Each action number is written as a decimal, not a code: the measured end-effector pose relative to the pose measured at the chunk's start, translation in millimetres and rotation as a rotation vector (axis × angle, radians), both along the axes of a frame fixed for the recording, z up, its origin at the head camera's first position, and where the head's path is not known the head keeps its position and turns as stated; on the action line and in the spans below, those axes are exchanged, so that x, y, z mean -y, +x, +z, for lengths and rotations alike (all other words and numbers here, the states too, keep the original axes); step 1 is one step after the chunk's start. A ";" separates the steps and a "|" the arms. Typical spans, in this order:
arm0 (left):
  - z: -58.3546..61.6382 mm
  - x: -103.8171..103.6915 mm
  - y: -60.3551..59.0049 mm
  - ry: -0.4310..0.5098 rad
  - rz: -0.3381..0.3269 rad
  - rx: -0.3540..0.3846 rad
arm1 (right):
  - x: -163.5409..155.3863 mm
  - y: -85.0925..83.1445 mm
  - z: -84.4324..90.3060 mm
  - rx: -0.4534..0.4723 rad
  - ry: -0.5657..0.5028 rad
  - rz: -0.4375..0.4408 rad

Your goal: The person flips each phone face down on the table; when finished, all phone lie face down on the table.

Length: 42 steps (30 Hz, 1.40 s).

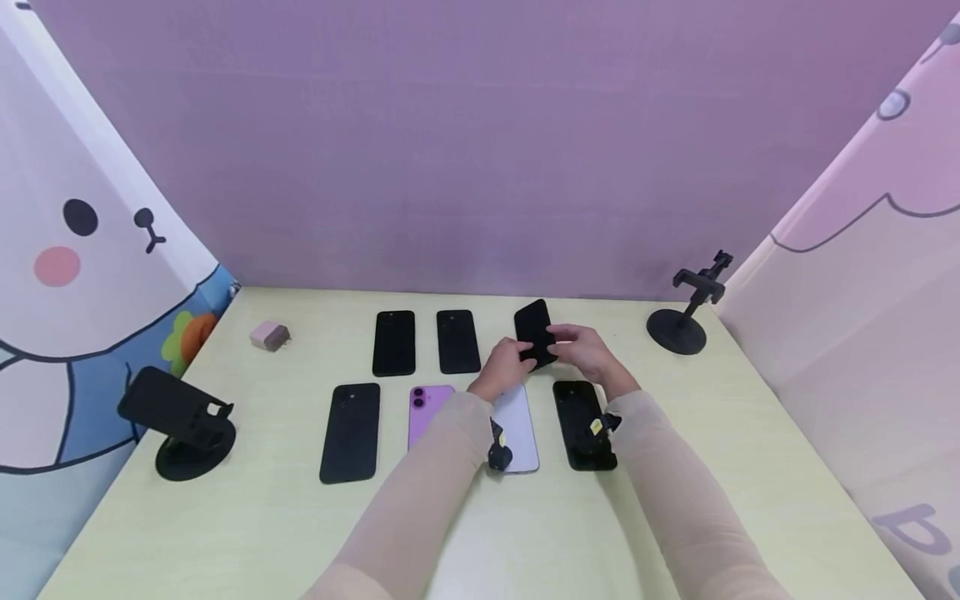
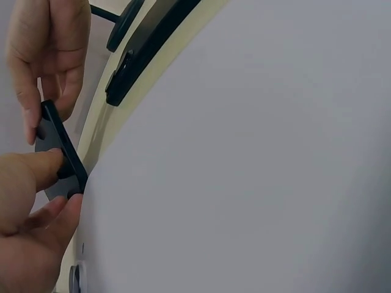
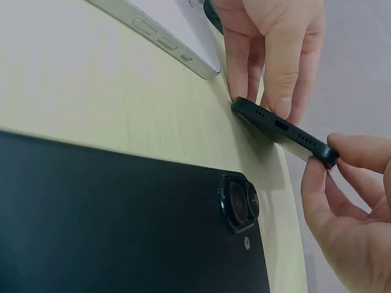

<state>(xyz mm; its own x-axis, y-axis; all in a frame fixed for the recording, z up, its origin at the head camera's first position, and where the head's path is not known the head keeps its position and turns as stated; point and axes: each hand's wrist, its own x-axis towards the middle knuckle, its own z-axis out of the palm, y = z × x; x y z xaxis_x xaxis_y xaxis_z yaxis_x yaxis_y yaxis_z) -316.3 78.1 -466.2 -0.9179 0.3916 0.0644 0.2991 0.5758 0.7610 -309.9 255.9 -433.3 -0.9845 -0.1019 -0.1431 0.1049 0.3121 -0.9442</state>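
Observation:
A black phone (image 1: 534,327) is held tilted up at the back of the table, between both hands. My left hand (image 1: 502,368) pinches its lower left corner with thumb and fingers. On the opposite edge, my right hand (image 1: 588,353) grips the lower right part. In the right wrist view the phone's lower edge with the charging port (image 3: 281,125) faces the camera. Under my left wrist lies a pale lavender phone (image 1: 519,433); a black phone (image 1: 576,417) with two camera lenses lies below my right wrist.
Two dark phones (image 1: 393,343) lie in the back row. In front are a dark phone (image 1: 349,433) and a purple phone (image 1: 426,405), partly covered by my left sleeve. A plug adapter (image 1: 270,335) and black stand (image 1: 180,412) sit left; another stand (image 1: 677,330) is right.

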 end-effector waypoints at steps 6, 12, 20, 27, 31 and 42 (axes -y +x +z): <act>-0.3 -0.6 -0.5 0.054 -0.001 -0.029 | -1.0 -1.6 -1.7 -0.027 -0.073 -0.003; -3.0 -5.0 -2.6 0.148 0.018 -0.042 | -1.1 -0.8 -1.6 -0.015 -0.142 0.006; -0.5 -7.2 0.0 0.322 0.031 0.048 | -1.4 1.5 1.9 0.015 -0.230 0.044; 0.5 -9.8 1.7 0.469 0.059 0.122 | -1.3 2.9 4.8 0.026 -0.266 0.064; 1.0 -11.5 1.8 0.520 0.065 0.167 | -1.6 1.4 4.5 0.025 -0.278 0.076; 4.5 -8.7 2.1 0.603 0.080 0.201 | 0.5 -0.1 -0.9 -0.001 -0.199 0.114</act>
